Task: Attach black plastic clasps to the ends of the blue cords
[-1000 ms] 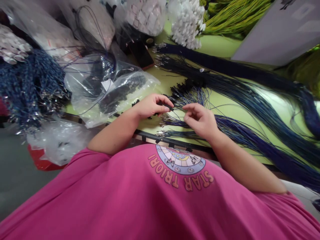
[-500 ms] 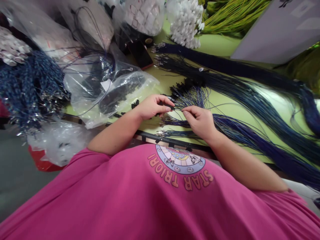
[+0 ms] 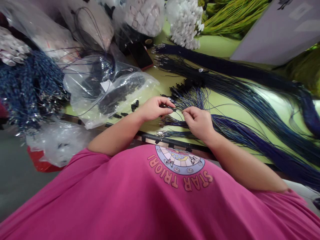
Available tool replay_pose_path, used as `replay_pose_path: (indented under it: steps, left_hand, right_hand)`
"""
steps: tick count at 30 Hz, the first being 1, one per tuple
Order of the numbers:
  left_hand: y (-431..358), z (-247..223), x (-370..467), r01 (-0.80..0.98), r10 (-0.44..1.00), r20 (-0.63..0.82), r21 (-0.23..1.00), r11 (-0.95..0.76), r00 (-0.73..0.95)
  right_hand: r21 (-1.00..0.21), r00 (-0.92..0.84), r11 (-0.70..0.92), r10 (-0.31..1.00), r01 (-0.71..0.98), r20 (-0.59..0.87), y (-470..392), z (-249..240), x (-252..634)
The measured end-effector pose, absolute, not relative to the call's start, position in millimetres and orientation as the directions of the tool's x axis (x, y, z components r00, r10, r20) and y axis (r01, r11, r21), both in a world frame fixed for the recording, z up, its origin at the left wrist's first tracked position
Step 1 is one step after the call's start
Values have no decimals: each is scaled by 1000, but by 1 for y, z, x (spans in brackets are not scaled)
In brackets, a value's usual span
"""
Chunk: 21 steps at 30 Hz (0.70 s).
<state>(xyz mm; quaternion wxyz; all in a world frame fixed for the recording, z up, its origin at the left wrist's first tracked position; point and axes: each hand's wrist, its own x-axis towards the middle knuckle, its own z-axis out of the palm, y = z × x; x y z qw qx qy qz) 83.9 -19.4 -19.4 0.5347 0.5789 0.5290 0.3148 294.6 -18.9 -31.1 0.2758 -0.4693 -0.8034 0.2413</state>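
Observation:
My left hand pinches a small black connector housing between thumb and fingers. Facing it, my right hand is closed, thumb against forefinger, on a thin wire whose end points toward the housing. Whether the wire sits inside the housing I cannot tell. Just beyond my fingers lies a heap of wires with black connectors on their ends. Below my right hand, bundles of blue wires with metal terminals run off to the right. A few loose black housings lie left of my left wrist.
A clear plastic bag of black parts lies to the left. Behind it is a phone. Long dark wire bundles cross the green table toward the right. Blue wires with white connectors hang at far left.
My left hand has shifted very slightly toward me, its fingers a little farther apart around the housing. My right hand stays nearly in place.

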Motion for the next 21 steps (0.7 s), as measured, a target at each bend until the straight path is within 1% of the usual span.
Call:
replay_pose_path:
  steps: [4, 8, 10, 11, 13, 14, 15, 16, 17, 19, 21]
  left_hand:
    - [-19, -24, 88, 302, 946, -196, 946, 114, 257]
    - [-17, -24, 86, 334, 948, -193, 937, 102, 253]
    - [-14, -23, 82, 386, 969, -164, 919, 82, 184]
    - [-12, -23, 80, 424, 982, -133, 903, 66, 131]
    - [-7, -25, 76, 515, 998, -50, 857, 28, 28]
    - [-4, -26, 74, 561, 1000, -10, 828, 10, -4]
    - [-1, -27, 73, 604, 1000, 19, 797, -4, -19]
    - [2, -29, 72, 645, 999, 37, 764, -15, -21]
    - [5, -30, 71, 681, 999, 45, 732, -25, -12]
    - [9, -33, 71, 734, 999, 46, 678, -43, 16]
    - [11, -34, 70, 755, 999, 25, 655, -38, 29]
  right_hand:
    - [-605, -500, 501, 845, 618, 189, -21, -34, 290]
    - [-644, -482, 486, 853, 591, 201, -14, -37, 293]
    - [-660, -440, 481, 864, 577, 246, -9, -38, 297]
    - [-649, -420, 498, 860, 575, 288, -7, -37, 300]
    - [-592, -407, 562, 827, 577, 389, -6, -34, 305]
    - [-555, -431, 604, 797, 572, 423, -7, -32, 306]
    - [-518, -487, 647, 763, 560, 426, -9, -31, 307]
    - [-482, -572, 691, 720, 539, 393, -12, -29, 308]
    - [-446, -673, 733, 666, 513, 320, -15, -28, 308]
    - [-373, -834, 800, 541, 470, 109, -23, -27, 306]
    - [-308, -884, 834, 465, 459, -59, -28, -27, 303]
